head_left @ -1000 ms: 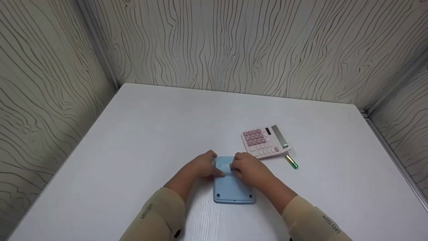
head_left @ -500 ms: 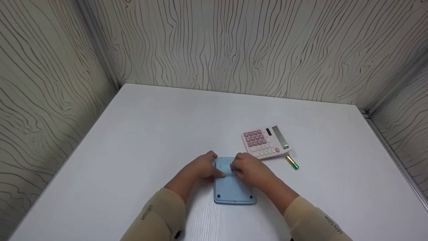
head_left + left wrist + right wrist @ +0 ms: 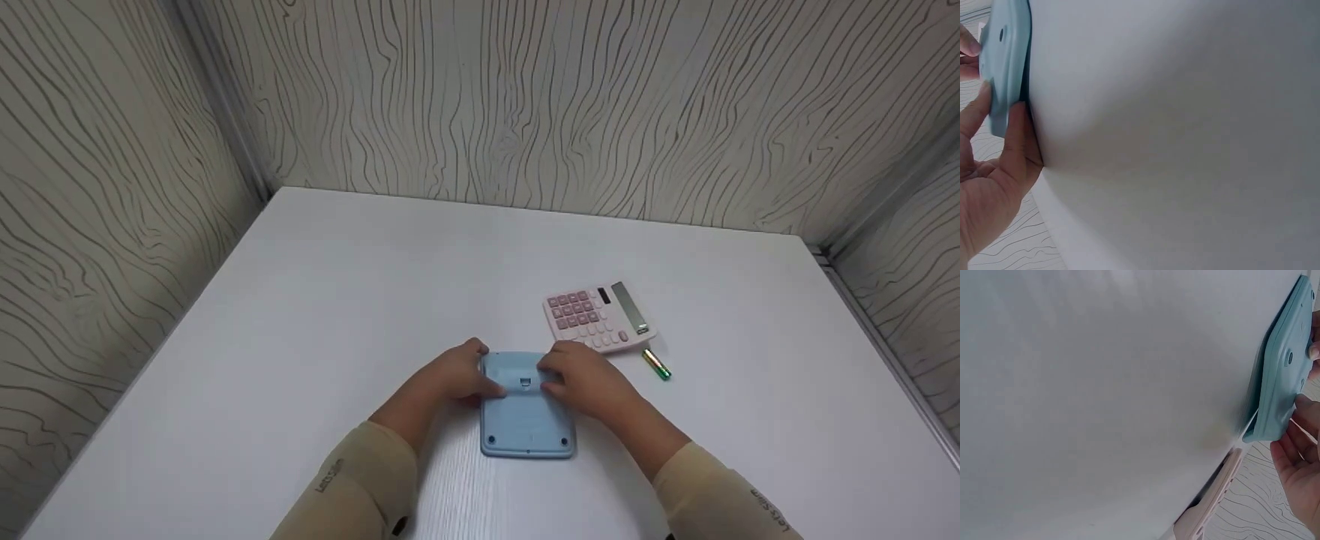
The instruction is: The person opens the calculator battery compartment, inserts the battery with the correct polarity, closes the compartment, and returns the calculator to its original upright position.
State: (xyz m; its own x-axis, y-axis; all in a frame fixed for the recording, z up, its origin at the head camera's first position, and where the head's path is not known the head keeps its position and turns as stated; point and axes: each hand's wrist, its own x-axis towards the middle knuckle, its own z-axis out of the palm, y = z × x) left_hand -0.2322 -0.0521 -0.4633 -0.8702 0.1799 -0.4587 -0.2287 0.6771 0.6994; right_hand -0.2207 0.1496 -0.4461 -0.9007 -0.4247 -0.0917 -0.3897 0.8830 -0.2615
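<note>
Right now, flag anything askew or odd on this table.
A battery lies loose on the table, not inside anything, and the pink calculator beside it sits askew to the blue device. No spill or damage shows.

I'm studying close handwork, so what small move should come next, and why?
Perhaps the right hand should shift slightly left and press a fingertip at the small notch: it lies uncovered on the back of the face-down blue calculator, while the left hand grips its left edge.
</note>
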